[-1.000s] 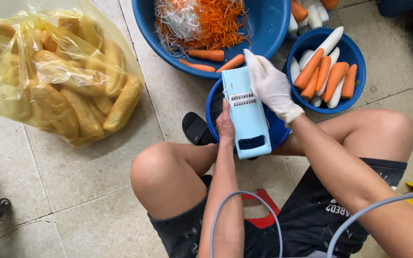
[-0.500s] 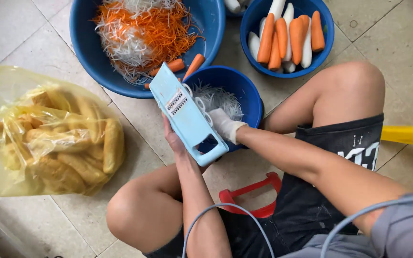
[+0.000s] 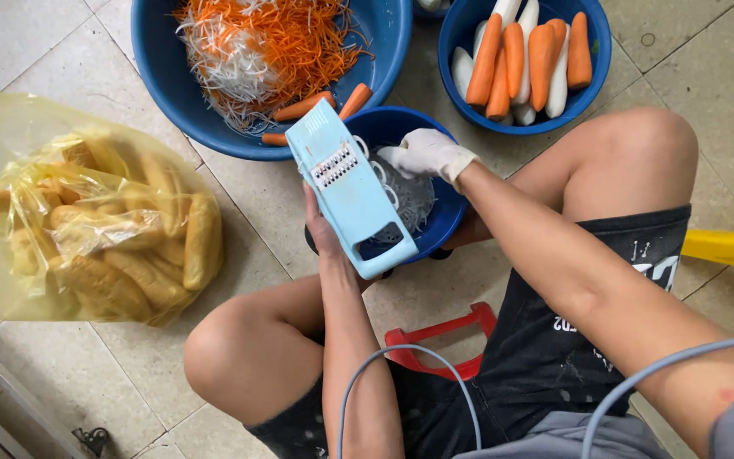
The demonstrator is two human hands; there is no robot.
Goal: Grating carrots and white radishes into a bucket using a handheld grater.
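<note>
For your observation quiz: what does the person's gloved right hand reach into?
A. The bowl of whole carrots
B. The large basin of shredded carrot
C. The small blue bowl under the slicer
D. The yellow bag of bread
C: the gloved right hand sits over the small blue bowl, beside the light-blue mandoline slicer that the left hand props up.

Your right hand (image 3: 426, 153) wears a white glove that ends at the wrist; your left hand (image 3: 323, 231) is bare, as are both forearms. You wear black shorts (image 3: 554, 374) with small white markings and pale flecks, and grey cloth shows at your right shoulder. Your knees are bare. Two thin grey cables (image 3: 401, 365) loop across your lap.
</note>
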